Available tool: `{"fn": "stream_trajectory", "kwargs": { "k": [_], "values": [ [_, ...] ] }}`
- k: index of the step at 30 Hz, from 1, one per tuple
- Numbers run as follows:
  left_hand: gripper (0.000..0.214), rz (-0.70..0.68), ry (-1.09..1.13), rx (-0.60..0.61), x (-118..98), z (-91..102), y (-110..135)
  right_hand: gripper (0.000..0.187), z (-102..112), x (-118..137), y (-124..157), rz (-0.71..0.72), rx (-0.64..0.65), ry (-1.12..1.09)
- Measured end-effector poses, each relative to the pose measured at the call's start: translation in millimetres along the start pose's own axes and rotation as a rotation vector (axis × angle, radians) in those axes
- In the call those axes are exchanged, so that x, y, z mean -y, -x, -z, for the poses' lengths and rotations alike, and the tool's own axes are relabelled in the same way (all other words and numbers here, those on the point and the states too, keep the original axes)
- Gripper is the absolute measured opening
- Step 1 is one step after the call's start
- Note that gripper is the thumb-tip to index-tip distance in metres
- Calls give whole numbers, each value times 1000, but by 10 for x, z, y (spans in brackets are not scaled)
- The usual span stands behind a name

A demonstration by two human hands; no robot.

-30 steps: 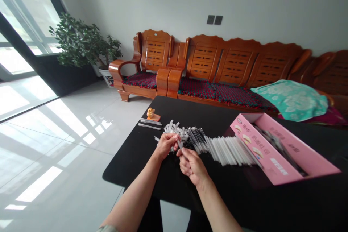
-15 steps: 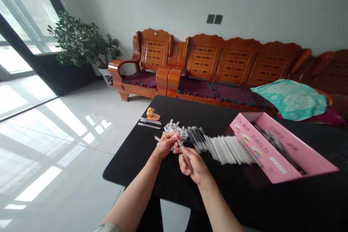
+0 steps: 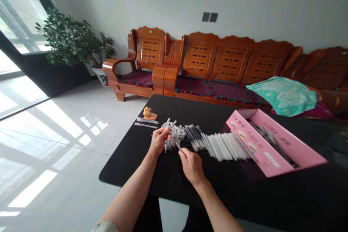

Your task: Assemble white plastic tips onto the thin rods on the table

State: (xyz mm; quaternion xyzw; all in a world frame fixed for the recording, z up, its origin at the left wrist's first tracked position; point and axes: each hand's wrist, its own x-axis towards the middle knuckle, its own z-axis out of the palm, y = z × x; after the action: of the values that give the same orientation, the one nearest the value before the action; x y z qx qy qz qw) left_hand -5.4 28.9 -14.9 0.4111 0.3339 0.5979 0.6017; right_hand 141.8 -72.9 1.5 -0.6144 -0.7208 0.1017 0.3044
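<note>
On the black table (image 3: 152, 174) lies a heap of white pen caps (image 3: 174, 132), and beside it a long row of white pen barrels and dark refills (image 3: 217, 142). My left hand (image 3: 159, 140) is curled at the left edge of the cap heap, its fingers closed on something small I cannot make out. My right hand (image 3: 191, 165) rests just in front of the pile, pinching a white pen (image 3: 178, 146) that points up toward the caps.
An open pink box (image 3: 274, 145) with dark pens inside stands at the right. Three finished white pens (image 3: 146, 122) and a small orange figurine (image 3: 148, 112) lie at the table's far left corner. Wooden sofas line the wall behind; a potted plant (image 3: 67, 41) stands left.
The camera has shifted slightly. My hands have drawn apart: the left moved up to the cap heap, the right lowered with the pen still in it.
</note>
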Motion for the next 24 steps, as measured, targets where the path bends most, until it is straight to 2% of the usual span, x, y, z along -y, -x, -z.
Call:
{"fn": "stream_trajectory", "kwargs": {
  "k": [2,4,7,9,12,14,16,19,21,24],
  "values": [
    [32,-25,-68,13,-17,34,-2,46,6,-27,4,-44,-20,-120],
    [33,-69,-186,17,-30,55,20,46,70,-98,-26,-101,-112,-112],
    [36,-135,-425,31,-23,71,56,38,287,-325,-101,-177,-269,130],
    [35,-183,-607,61,0,72,66,33,490,-556,-141,-246,-304,356],
    [26,-288,-842,86,42,59,63,26,808,-949,-167,-328,-287,635],
    [22,-346,-932,70,57,48,56,26,969,-1164,-172,-335,-306,752],
    [20,-377,-965,33,58,43,52,25,1044,-1284,-177,-302,-397,784],
    [17,-401,-973,-39,49,41,55,28,934,-1246,-193,-257,-552,652],
    [15,-417,-969,-88,44,42,64,33,723,-1117,-211,-251,-610,507],
    [14,-440,-955,-157,34,66,73,36,333,-914,-234,-174,-625,357]
  ]
}}
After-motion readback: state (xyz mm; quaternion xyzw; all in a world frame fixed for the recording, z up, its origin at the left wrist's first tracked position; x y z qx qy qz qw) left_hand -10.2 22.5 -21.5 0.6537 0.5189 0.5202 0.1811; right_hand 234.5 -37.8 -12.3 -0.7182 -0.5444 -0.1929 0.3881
